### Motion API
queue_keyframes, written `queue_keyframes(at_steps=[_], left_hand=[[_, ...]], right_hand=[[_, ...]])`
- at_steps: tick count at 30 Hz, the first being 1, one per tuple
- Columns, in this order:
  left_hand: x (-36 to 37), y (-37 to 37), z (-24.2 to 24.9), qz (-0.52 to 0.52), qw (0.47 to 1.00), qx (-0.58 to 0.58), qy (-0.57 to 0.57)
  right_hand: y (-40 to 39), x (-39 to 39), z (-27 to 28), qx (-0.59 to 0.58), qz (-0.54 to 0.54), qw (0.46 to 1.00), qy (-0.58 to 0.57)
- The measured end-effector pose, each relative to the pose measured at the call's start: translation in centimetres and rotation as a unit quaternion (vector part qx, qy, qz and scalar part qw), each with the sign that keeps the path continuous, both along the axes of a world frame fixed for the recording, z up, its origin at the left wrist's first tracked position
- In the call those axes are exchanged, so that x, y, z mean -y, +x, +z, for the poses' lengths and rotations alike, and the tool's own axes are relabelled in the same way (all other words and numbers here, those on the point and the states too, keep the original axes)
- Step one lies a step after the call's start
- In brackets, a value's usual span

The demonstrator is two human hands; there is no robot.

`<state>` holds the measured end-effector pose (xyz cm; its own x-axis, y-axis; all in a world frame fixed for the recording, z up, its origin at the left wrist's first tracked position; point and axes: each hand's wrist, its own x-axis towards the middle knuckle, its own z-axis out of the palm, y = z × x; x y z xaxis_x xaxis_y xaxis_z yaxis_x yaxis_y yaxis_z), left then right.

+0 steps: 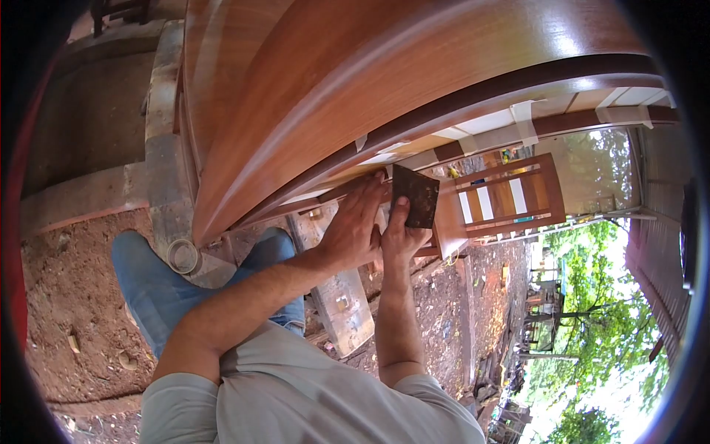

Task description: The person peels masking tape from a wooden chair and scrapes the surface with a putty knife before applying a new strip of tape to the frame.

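My right hand (405, 238) grips a dark brown, mottled, stiff-looking square that resembles a sheet of sandpaper (416, 197); its thumb lies across the near face. Close on its left, my left hand (353, 231) rests with outstretched fingers along the side of a varnished wooden furniture piece (355, 96). Its fingertips are partly lost against the wood. Pale strips of masking tape (523, 122) run along the furniture's edge, beyond both hands.
A slatted wooden frame (510, 196) stands behind the hands. Beside my jeans sits a small round container (183, 256). A worn plank (344, 307) lies below my arms. Bare soil (89, 296) spreads at left, with trees (592, 303) and a roof (662, 266) at right.
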<state>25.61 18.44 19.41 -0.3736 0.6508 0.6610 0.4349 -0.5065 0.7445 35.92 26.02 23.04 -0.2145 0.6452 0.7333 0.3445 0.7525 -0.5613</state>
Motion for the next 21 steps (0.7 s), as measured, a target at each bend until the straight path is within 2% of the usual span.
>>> queue_keyframes(at_steps=[15,18,21], left_hand=[[-0.14,-0.31,-0.44,-0.010,1.000,-0.002,0.016],[-0.17,-0.33,-0.36,-0.007,1.000,0.001,0.024],[-0.02,-0.37,-0.25,-0.008,1.000,0.007,0.019]], right_hand=[[-0.02,0.38,-0.25,0.046,-0.009,0.998,0.039],[-0.20,0.56,0.21,0.038,-0.011,0.998,0.047],[0.04,0.36,0.43,-0.009,0.019,1.000,-0.005]])
